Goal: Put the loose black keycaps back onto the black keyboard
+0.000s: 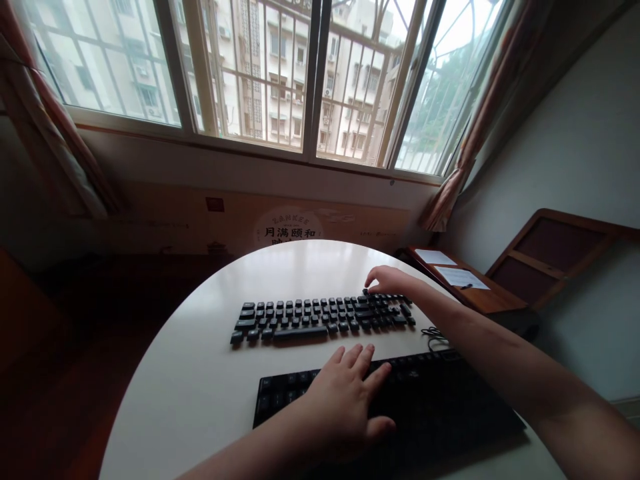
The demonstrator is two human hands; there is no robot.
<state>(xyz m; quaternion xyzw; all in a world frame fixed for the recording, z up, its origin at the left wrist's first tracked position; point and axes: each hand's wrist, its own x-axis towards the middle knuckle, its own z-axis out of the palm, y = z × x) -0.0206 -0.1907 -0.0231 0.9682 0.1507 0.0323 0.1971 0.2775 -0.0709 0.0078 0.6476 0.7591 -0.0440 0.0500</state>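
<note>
Many loose black keycaps (300,333) stand on the white round table (180,373), set out in rows like a keyboard. At the far right end of these rows, my right hand (387,280) pinches a small black keycap (365,291) between thumb and fingertips. Nearer to me lies a black keyboard (450,413), much of it dark, with some keys showing at its left end. Spread flat over its middle is my left hand (345,393), fingers apart and holding nothing. The palm hides part of the keyboard.
A coiled black cable (435,337) lies at the keyboard's right, below my right forearm. Past the table's right edge, a wooden chair (530,267) stands by a brown surface with papers (460,277) and a pen (467,287). Barred windows (310,80) are ahead.
</note>
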